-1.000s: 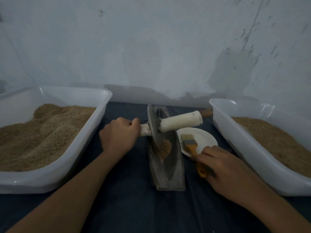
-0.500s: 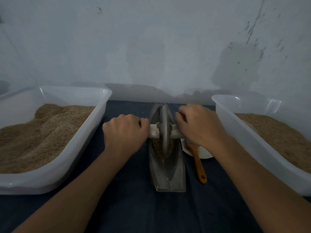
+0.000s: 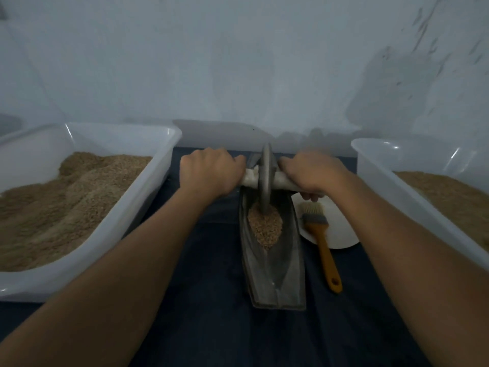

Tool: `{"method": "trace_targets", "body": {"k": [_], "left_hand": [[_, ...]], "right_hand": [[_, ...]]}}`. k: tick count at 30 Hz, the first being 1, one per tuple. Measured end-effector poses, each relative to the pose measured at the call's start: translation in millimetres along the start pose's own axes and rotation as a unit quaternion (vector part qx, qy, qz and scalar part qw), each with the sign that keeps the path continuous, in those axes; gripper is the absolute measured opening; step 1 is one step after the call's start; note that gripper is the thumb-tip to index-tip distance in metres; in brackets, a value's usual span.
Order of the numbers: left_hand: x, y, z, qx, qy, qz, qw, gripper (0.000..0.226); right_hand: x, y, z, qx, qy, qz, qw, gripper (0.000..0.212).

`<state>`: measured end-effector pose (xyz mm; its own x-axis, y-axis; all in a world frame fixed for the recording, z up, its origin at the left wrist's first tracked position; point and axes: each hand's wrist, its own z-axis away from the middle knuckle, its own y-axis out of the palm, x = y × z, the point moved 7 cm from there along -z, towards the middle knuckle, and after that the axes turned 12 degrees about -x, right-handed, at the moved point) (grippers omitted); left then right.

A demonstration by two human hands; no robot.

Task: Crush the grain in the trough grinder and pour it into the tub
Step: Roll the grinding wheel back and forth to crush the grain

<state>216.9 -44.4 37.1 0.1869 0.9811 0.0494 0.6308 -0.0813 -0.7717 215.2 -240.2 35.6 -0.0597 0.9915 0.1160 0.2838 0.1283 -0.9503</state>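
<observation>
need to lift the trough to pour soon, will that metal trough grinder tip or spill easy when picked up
The trough looks like thick metal, so probably heavy and stiff. Its narrow boat shape suggests it could rock sideways if lifted unevenly. The grain lies loose in the middle, so it would likely slide toward whichever end dips.
</observation>
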Motion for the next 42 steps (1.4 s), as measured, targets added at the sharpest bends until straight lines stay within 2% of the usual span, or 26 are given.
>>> {"method": "trace_targets", "body": {"k": [2, 4, 7, 10, 11, 14, 16, 18, 20, 22, 24, 26, 27, 29, 31, 33, 35, 37, 39, 40, 42], "left_hand": [[-18, -16, 27, -0.009, 0.118, -0.062, 0.991, 0.019], [-24, -33, 57, -0.011, 0.163, -0.07, 0.984, 0.013], [-28, -60, 95, -0.062, 0.197, -0.041, 0.978, 0.003], [-26, -74, 110, -0.09, 0.193, -0.029, 0.977, 0.034], [-25, -74, 109, -0.096, 0.19, -0.028, 0.977, 0.035], [-26, -56, 90, -0.078, 0.188, -0.05, 0.978, 0.015], [-20, -33, 64, -0.024, 0.154, -0.056, 0.986, 0.004], [-12, -10, 35, 0.003, 0.092, -0.051, 0.994, 0.013], [2, 4, 8, 0.041, -0.016, 0.013, 0.999, 0.036], [7, 12, 0, 0.05, -0.065, 0.045, 0.996, 0.045], [3, 8, 8, 0.032, -0.009, 0.005, 0.999, 0.034], [-6, -6, 31, -0.001, 0.082, -0.03, 0.996, 0.013], [-11, -15, 44, -0.025, 0.115, -0.037, 0.992, 0.015], [-17, -35, 67, -0.064, 0.15, -0.034, 0.986, 0.019], [-21, -58, 86, -0.114, 0.15, -0.018, 0.982, 0.017], [-14, -73, 101, -0.13, 0.088, 0.037, 0.987, 0.032], [-9, -76, 105, -0.133, 0.057, 0.056, 0.988, 0.036], [-15, -64, 103, -0.114, 0.112, -0.008, 0.987, 0.031], [-23, -55, 87, -0.08, 0.152, -0.041, 0.984, 0.016], [-25, -50, 74, -0.081, 0.159, -0.053, 0.983, 0.01], [-20, -27, 45, -0.028, 0.126, -0.068, 0.989, 0.006]], "right_hand": [[5, -6, 21, -0.027, -0.041, 0.051, 0.998, 0.08], [12, -16, 54, -0.128, -0.077, 0.097, 0.984, 0.066], [15, -30, 111, -0.251, -0.045, 0.048, 0.966, 0.054], [18, -35, 136, -0.314, -0.085, 0.023, 0.945, 0.052], [19, -36, 135, -0.323, -0.089, 0.023, 0.942, 0.052], [15, -31, 108, -0.312, -0.067, 0.039, 0.947, 0.056], [11, -20, 75, -0.265, -0.068, 0.076, 0.959, 0.056], [5, -9, 36, -0.185, -0.071, 0.087, 0.976, 0.059], [0, 0, 5, -0.087, -0.047, 0.068, 0.993, 0.059], [2, 3, -10, -0.039, -0.052, 0.054, 0.996, 0.061], [5, -2, -5, -0.072, -0.055, 0.056, 0.994, 0.063], [13, -14, 20, -0.172, -0.089, 0.098, 0.976, 0.055], [17, -18, 38, -0.221, -0.097, 0.115, 0.963, 0.049], [17, -26, 77, -0.294, -0.058, 0.078, 0.951, 0.05], [17, -30, 107, -0.328, -0.058, 0.034, 0.942, 0.051], [18, -33, 124, -0.351, -0.101, -0.007, 0.931, 0.046], [19, -38, 129, -0.358, -0.129, -0.027, 0.924, 0.043], [20, -36, 124, -0.357, -0.122, -0.012, 0.926, 0.045], [16, -32, 108, -0.347, -0.085, 0.008, 0.934, 0.049], [13, -29, 95, -0.326, -0.062, 0.025, 0.943, 0.05], [8, -17, 62, -0.26, -0.035, 0.064, 0.963, 0.047]]}}
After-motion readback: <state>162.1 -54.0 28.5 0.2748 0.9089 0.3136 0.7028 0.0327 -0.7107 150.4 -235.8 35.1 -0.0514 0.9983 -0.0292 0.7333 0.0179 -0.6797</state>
